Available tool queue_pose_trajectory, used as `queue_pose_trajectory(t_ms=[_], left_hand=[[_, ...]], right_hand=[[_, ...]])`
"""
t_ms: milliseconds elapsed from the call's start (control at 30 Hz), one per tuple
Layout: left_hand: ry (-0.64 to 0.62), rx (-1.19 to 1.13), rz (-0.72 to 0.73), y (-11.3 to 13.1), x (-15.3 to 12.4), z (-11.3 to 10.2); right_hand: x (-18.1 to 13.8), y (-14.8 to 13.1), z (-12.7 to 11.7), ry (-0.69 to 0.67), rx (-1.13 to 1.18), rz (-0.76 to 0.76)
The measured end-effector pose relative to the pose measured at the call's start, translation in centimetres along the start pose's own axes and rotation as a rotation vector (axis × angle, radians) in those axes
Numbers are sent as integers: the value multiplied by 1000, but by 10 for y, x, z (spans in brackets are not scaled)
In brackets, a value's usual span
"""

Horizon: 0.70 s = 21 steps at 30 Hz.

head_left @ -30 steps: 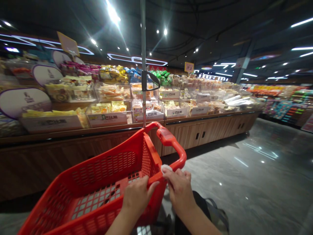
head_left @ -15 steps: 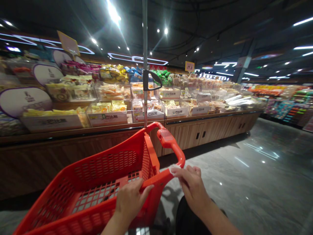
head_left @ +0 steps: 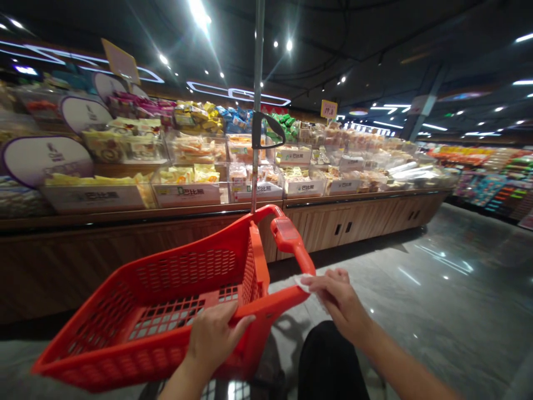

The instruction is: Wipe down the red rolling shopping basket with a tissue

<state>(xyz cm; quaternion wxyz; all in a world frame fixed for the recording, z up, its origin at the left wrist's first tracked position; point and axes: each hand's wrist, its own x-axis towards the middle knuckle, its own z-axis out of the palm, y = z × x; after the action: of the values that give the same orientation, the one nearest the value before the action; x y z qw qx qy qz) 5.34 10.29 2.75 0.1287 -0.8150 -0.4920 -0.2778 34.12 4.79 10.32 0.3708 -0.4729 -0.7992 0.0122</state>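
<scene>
A red plastic shopping cart [head_left: 175,300] with a mesh basket stands in front of me, empty as far as I can see. My left hand [head_left: 214,336] is closed over the basket's near rim. My right hand [head_left: 339,303] pinches a small white wipe [head_left: 305,279] and presses it against the red handle [head_left: 291,244] at its near right bend. A grey pole [head_left: 257,105] rises from the cart's far end.
A long wooden display counter [head_left: 341,219] with clear bins of packaged snacks [head_left: 191,161] runs along the left and ahead. Glossy grey floor [head_left: 437,289] stretches to the right, with more shelves [head_left: 499,178] at the far right.
My right hand with the wipe has slid rightward along the handle. My left hand has moved slightly left on the rim, and the view has shifted a little.
</scene>
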Motion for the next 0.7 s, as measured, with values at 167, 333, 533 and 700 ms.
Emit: queue_pose_trajectory(t_ms=[167, 333, 533, 700], left_hand=[[89, -27, 83, -11, -6, -5], [153, -42, 124, -16, -8, -9], [148, -64, 148, -21, -13, -12], [157, -82, 144, -23, -16, -10]], right_hand=[[29, 16, 0, -64, -22, -75], [60, 31, 0, -105, -24, -87], [44, 4, -19, -339, 102, -184], [64, 16, -10, -295, -31, -187]])
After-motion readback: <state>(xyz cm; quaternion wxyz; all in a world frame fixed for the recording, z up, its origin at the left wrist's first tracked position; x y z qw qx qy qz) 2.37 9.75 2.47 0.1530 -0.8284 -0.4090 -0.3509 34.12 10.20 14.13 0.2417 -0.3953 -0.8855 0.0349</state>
